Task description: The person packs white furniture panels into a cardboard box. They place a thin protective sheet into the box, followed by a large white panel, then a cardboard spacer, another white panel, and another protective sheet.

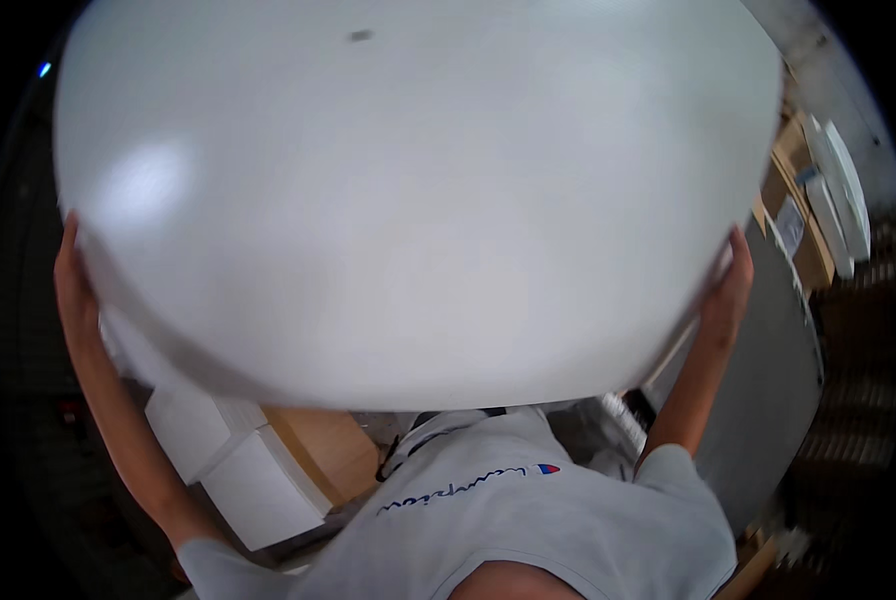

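Observation:
A large, smooth white panel (418,200) fills most of the view in front of my chest. It has a glossy face, and a small dark mark shows near its upper part. On its left edge my left hand (74,275) is closed, with the fingers mostly hidden behind the panel. My right hand (730,280) grips the opposite edge at about the same height. Both arms are spread wide around it. The panel's near edge lies close to my waist, and its far edge runs out of the picture.
White boxes or boards (258,485) and a tan wooden piece (323,450) lie below on the left. A grey sheet (758,400) stands beyond my right arm. Farther right are a wooden frame (806,220), white pieces (840,195) and dark stacked material (853,390).

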